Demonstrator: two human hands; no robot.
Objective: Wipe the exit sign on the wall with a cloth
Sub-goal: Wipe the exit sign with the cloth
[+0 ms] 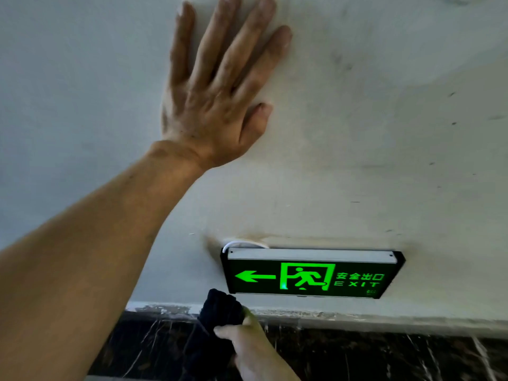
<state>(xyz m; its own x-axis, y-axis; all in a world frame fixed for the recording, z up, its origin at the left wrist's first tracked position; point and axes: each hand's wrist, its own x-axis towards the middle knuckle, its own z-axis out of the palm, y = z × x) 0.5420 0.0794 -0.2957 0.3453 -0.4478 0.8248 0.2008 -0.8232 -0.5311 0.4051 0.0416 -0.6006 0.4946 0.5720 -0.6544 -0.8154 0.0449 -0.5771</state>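
The exit sign [310, 273] is a black box with a glowing green arrow, running figure and the word EXIT, mounted low on the white wall [384, 133]. My left hand [217, 89] lies flat on the wall well above and left of the sign, fingers spread, holding nothing. My right hand [253, 350] comes up from the bottom edge and grips a dark cloth [220, 309]. The bunched top of the cloth sits just below the sign's lower left corner, and I cannot tell whether it touches the sign.
A dark marbled skirting band [384, 356] runs along the foot of the wall below the sign. A white cable [242, 244] loops out of the wall at the sign's top left. The wall carries grey scuffs and stains.
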